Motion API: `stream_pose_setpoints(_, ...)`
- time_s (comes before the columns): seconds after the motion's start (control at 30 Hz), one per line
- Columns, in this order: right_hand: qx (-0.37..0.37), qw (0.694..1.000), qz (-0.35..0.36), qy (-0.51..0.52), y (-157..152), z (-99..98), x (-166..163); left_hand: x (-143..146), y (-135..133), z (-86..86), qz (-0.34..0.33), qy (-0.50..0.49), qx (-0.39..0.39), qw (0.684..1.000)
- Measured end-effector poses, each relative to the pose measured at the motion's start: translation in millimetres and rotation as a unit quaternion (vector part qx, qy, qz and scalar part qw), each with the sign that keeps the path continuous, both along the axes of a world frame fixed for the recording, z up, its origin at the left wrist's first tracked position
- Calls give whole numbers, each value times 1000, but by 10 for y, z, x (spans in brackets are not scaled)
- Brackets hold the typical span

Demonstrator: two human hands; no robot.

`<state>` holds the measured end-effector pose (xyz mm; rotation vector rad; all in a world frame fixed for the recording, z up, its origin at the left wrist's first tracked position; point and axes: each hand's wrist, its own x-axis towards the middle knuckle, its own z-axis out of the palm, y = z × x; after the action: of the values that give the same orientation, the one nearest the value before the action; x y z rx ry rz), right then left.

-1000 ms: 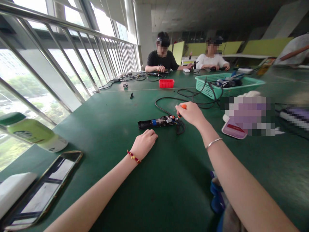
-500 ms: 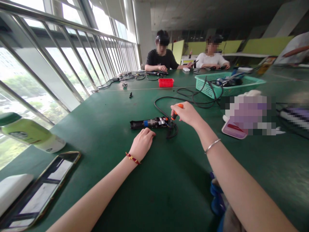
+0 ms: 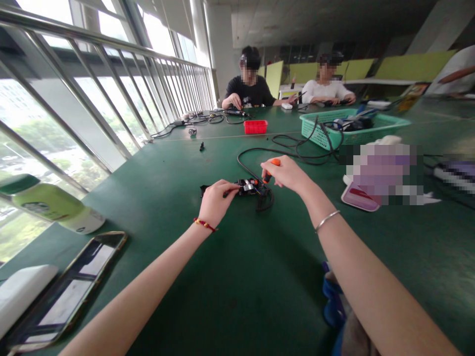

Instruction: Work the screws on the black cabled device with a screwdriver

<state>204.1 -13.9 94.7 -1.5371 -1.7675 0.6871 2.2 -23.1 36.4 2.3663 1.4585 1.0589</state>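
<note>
A long dark device (image 3: 248, 187) with exposed wiring and a black cord (image 3: 260, 154) lies on the green table (image 3: 237, 277). My left hand (image 3: 217, 200) is closed over its left part, covering it. My right hand (image 3: 285, 173) is closed on an orange-handled screwdriver (image 3: 270, 169) whose tip points down at the device's right end.
A phone (image 3: 67, 291) and a white-and-green bottle (image 3: 48, 202) lie near left. A green basket (image 3: 352, 126) with tools, a small red tray (image 3: 256, 127) and loose cables sit farther back. Two people work at the far end. A railing runs along the left.
My left hand has moved up from the table beside the device and closed on its left part. The device and the right hand with the screwdriver have shifted slightly left.
</note>
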Motion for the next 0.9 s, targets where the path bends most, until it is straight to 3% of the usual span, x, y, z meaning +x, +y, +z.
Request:
stream_pose_setpoints(0.13, -8, 1000, 3, 9, -1, -2, 6, 168, 175, 82, 18, -26, 9, 999)
stream_pose_setpoints(0.33, -21, 999, 15, 20, 24, -6, 53, 282, 271, -101, 23, -3, -7, 1000)
stream_pose_setpoints(0.5, -14, 999, 16, 30, 47, -27, 69, 264, 263, -125, 27, 36, 6, 999)
stream_pose_setpoints(0.73, -9, 999, 16, 33, 43, -29, 64, 273, 258, -100, 28, 138, 46, 989)
stream_pose_setpoints(0.9, -5, 999, 15, 35, 47, -34, 60, 270, 221, -75, -5, 282, 84, 956)
